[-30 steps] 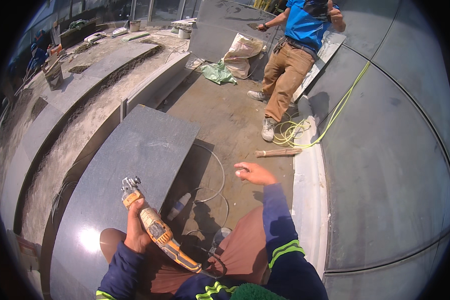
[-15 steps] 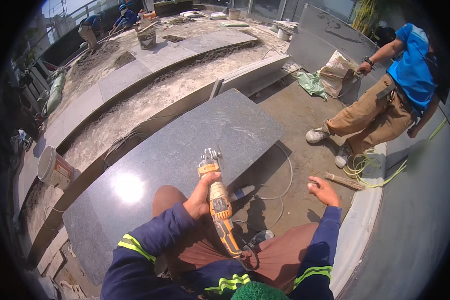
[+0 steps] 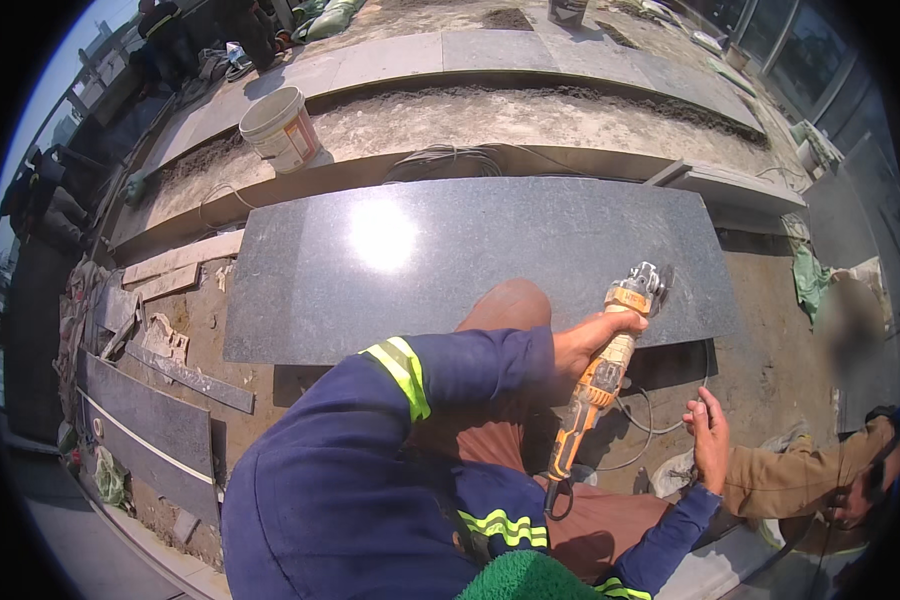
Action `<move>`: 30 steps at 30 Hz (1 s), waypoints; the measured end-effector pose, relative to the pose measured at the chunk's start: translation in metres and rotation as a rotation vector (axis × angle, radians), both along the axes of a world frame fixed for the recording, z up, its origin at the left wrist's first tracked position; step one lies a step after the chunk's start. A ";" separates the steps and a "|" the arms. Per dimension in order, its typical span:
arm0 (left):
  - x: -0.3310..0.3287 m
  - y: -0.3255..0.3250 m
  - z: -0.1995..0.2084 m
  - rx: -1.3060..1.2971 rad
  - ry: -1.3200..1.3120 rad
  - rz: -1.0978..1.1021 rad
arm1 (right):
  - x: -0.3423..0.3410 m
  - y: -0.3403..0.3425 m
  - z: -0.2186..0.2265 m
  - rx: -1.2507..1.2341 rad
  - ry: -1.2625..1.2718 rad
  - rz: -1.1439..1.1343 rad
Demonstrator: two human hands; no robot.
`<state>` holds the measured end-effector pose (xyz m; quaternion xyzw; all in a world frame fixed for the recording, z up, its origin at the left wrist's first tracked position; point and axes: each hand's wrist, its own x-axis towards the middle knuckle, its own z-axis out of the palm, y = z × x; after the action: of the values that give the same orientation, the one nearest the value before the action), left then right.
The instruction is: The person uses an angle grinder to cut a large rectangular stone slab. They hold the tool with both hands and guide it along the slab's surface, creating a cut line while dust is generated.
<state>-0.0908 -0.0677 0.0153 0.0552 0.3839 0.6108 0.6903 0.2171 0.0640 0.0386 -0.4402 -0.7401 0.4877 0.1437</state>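
My left hand (image 3: 588,341) is wrapped round the body of an orange and grey angle grinder (image 3: 597,388). Its head and disc point away from me, over the right part of a large dark grey stone slab (image 3: 510,245). Whether the disc touches the slab or is spinning, I cannot tell. The grinder's tail and cord hang down towards my lap. To the right of the tool, my right hand (image 3: 708,440) is raised off the slab with nothing in it, its fingers loosely extended.
A grey cable (image 3: 650,420) loops on the ground between my hands. A white bucket (image 3: 278,130) stands on the ledge beyond the slab. Stone offcuts (image 3: 150,415) lie at left. At lower right, a co-worker's tan trouser leg (image 3: 795,480) is close by.
My view has swung left, so the bucket and slab appear further right and the co-worker is at the lower right edge. The grinder stays in my left hand; my right hand stays free.
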 end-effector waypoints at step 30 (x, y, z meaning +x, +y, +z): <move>-0.025 -0.016 0.025 0.545 0.016 0.004 | -0.136 -0.196 -0.049 -1.283 1.255 0.240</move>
<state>-0.1156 -0.0838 0.0401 0.2433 0.2108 0.6925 0.6456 0.0813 -0.1320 -0.0106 -0.0089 -0.1524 0.9686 0.1962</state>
